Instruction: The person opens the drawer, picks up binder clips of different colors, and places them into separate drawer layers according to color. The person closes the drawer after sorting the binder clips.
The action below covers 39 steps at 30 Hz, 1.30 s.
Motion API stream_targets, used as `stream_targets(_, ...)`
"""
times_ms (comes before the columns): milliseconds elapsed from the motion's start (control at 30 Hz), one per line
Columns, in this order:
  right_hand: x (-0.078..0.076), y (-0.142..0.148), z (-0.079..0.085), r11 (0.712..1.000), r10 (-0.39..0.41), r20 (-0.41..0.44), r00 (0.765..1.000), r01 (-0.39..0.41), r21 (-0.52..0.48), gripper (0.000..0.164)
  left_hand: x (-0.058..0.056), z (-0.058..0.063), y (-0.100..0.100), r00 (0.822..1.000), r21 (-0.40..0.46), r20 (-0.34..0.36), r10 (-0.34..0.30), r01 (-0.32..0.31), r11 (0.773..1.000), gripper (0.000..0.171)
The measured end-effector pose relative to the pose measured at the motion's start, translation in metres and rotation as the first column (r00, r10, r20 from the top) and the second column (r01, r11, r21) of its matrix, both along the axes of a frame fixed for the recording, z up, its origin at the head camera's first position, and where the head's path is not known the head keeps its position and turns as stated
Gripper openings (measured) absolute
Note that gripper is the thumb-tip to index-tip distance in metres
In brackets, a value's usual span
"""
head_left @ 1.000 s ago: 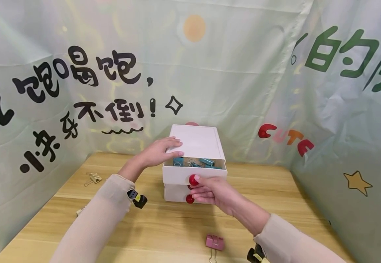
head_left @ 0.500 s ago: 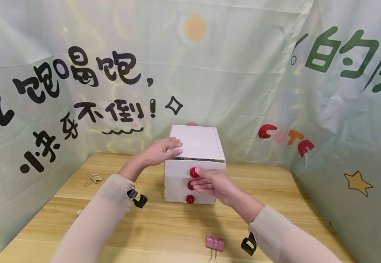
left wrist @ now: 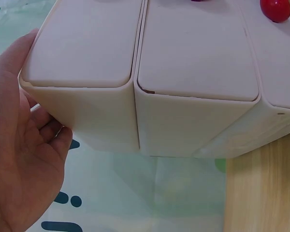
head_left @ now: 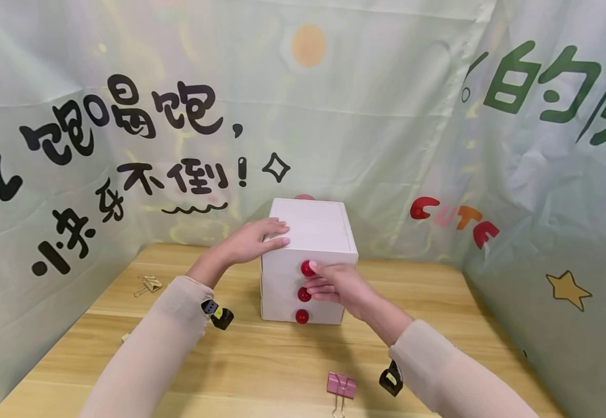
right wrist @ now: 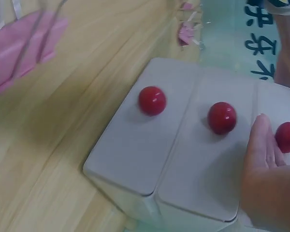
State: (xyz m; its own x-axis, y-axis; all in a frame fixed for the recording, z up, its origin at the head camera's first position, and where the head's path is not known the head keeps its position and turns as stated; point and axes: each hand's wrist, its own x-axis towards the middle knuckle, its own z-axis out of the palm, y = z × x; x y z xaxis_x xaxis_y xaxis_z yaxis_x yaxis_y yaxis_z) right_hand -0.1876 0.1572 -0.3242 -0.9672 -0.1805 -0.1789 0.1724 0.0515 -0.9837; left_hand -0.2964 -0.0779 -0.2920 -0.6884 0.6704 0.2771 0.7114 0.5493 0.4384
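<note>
A white three-drawer desktop cabinet (head_left: 313, 223) stands on the wooden table, all its drawers closed. Red round knobs run down its front: a top knob (head_left: 307, 268), a middle knob (head_left: 304, 294) and a bottom knob (head_left: 302, 316). My left hand (head_left: 251, 241) rests on the cabinet's top left edge, fingers lying over the top. My right hand (head_left: 345, 287) is at the front, its thumb pressing the top knob and its fingers stretched out just below. In the right wrist view the straight fingers (right wrist: 261, 140) lie beside that top knob (right wrist: 287, 137).
A pink binder clip (head_left: 341, 385) lies on the table (head_left: 261, 371) in front of the cabinet. To the left lies a gold binder clip (head_left: 151, 283), and a pale piece shows partly behind the left sleeve (head_left: 151, 348). Printed fabric (head_left: 365, 145) hangs behind.
The top drawer, earlier pulled out with blue binder clips showing inside, has slid back in until flush. My right hand moved in with it; my left hand stayed on the cabinet.
</note>
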Motion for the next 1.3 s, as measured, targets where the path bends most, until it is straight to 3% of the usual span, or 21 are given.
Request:
stream_targets(200, 0.005, 0.006, -0.003, 0.990, 0.061, -0.087, 0.994, -0.049, 0.132, 0.048, -0.001, -0.001, 0.001, 1.000, -0.018, -0.002, -0.001, 0.001, 1.000, 0.053)
stream_targets(333, 0.010, 0.012, -0.001, 0.949, 0.123, -0.200, 0.972, -0.056, 0.310, 0.043, -0.002, -0.001, 0.001, 1.000, -0.014, 0.003, -0.003, 0.003, 1.000, 0.054)
stream_targets(500, 0.017, 0.016, -0.001, 0.808, 0.206, -0.362, 0.909, 0.051, 0.587, 0.024, -0.002, 0.000, 0.000, 1.000, 0.001, 0.009, 0.002, -0.002, 1.000, 0.053)
stream_targets(667, 0.021, 0.014, -0.008, 0.671, 0.239, -0.421, 0.875, 0.165, 0.723, 0.016, -0.001, 0.000, -0.002, 1.000, -0.008, 0.006, 0.012, -0.012, 1.000, 0.055)
stream_targets(800, 0.022, 0.013, -0.015, 0.591, 0.263, -0.442, 0.858, 0.219, 0.776, 0.012, 0.000, -0.001, -0.002, 1.000, -0.011, 0.008, 0.015, -0.015, 1.000, 0.056)
stream_targets(867, 0.022, 0.013, -0.018, 0.569, 0.269, -0.435, 0.860, 0.222, 0.792, 0.012, 0.000, -0.001, -0.002, 1.000, -0.013, 0.011, 0.017, -0.017, 1.000, 0.056)
stream_targets(967, 0.022, 0.012, -0.023, 0.556, 0.276, -0.414, 0.867, 0.208, 0.805, 0.014, 0.000, -0.002, -0.002, 1.000, -0.014, 0.013, 0.018, -0.017, 1.000, 0.056)
stream_targets(1067, 0.022, 0.011, -0.027, 0.565, 0.276, -0.393, 0.877, 0.182, 0.805, 0.017, -0.001, -0.003, -0.003, 1.000, -0.010, 0.012, 0.017, -0.017, 1.000, 0.055)
stream_targets(1167, 0.020, 0.010, -0.032, 0.595, 0.272, -0.373, 0.887, 0.150, 0.789, 0.021, 0.000, -0.002, -0.003, 1.000, -0.010, 0.008, 0.018, -0.017, 1.000, 0.055)
stream_targets(1300, 0.014, 0.008, -0.037, 0.682, 0.249, -0.326, 0.912, 0.074, 0.728, 0.029, -0.001, -0.002, -0.002, 1.000, -0.009, 0.002, 0.014, -0.014, 1.000, 0.055)
